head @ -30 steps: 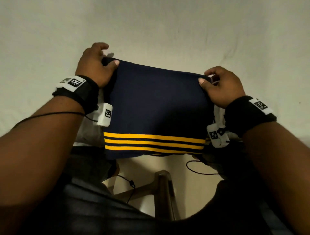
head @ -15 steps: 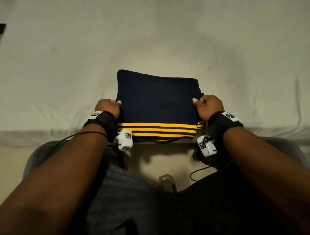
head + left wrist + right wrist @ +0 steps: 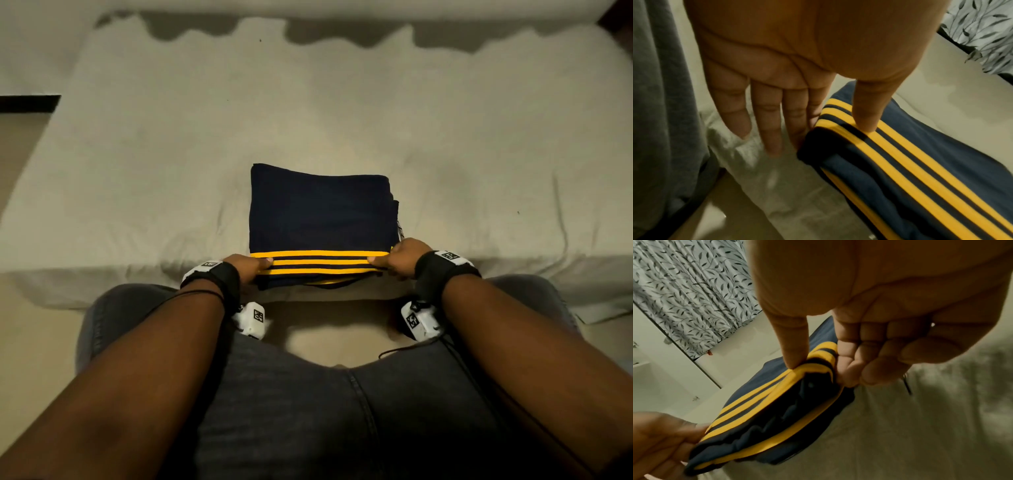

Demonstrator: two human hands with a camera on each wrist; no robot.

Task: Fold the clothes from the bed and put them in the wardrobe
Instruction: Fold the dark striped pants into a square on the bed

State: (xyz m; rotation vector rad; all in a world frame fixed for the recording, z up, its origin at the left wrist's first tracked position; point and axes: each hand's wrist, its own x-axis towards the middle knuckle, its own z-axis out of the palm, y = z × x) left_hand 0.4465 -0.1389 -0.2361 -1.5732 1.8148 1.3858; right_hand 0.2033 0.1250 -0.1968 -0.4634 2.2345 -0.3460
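A folded navy garment (image 3: 322, 212) with yellow stripes lies flat on the bed (image 3: 154, 164), its striped hem at the near edge. My left hand (image 3: 251, 269) pinches the hem's left corner, thumb on top of the stripes and fingers under the garment (image 3: 910, 170). My right hand (image 3: 394, 262) pinches the hem's right corner, thumb above and curled fingers below the garment (image 3: 764, 415). In the left wrist view my left hand (image 3: 830, 128) shows its other fingers hanging straight beside the cloth. In the right wrist view my right hand (image 3: 816, 369) grips the bunched hem.
The bed is covered with a pale sheet and its near edge (image 3: 102, 274) runs across in front of my knees (image 3: 308, 411). A leaf-patterned curtain (image 3: 690, 288) hangs beyond the bed. Pale floor (image 3: 34, 342) shows at the lower left.
The garment came down from being held up and now lies folded on the bed. Both hands slid from its upper corners to the striped hem at the near edge.
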